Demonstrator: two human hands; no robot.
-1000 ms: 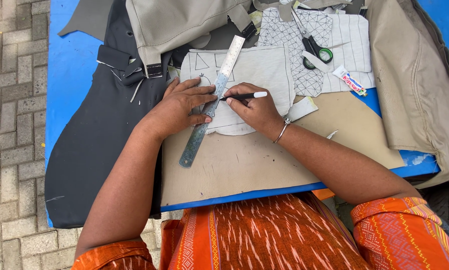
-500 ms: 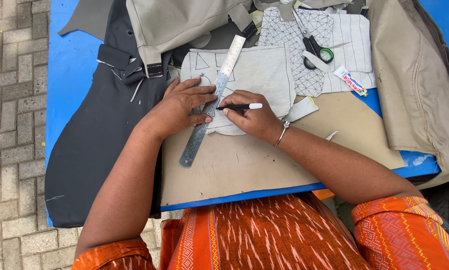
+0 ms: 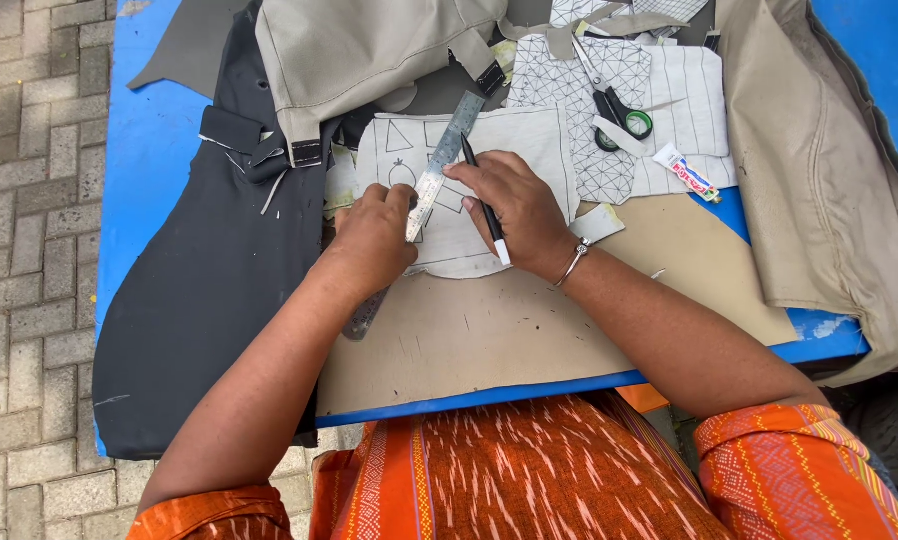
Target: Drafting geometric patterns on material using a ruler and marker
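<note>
A pale fabric piece point(image 3: 529, 150) with drawn shapes lies on a brown board point(image 3: 489, 330). A metal ruler point(image 3: 439, 170) lies slanted across the piece. My left hand point(image 3: 374, 240) presses down on the ruler's lower half. My right hand point(image 3: 514, 210) holds a black-and-white pen point(image 3: 484, 205), with its tip beside the ruler's right edge and its fingertips touching the ruler.
Dark fabric point(image 3: 209, 290) covers the left of the blue table point(image 3: 144, 150). Beige fabric lies at the top point(image 3: 369, 50) and another piece drapes at the right point(image 3: 829, 180). Scissors point(image 3: 614, 105) and a small tube point(image 3: 687, 172) rest on patterned cloth pieces point(image 3: 669, 110). Paved ground point(image 3: 29, 250) is left.
My right hand has turned the pen from lying sideways to pointing up along the ruler's edge. The left hand stays on the ruler. The view has zoomed or shifted slightly.
</note>
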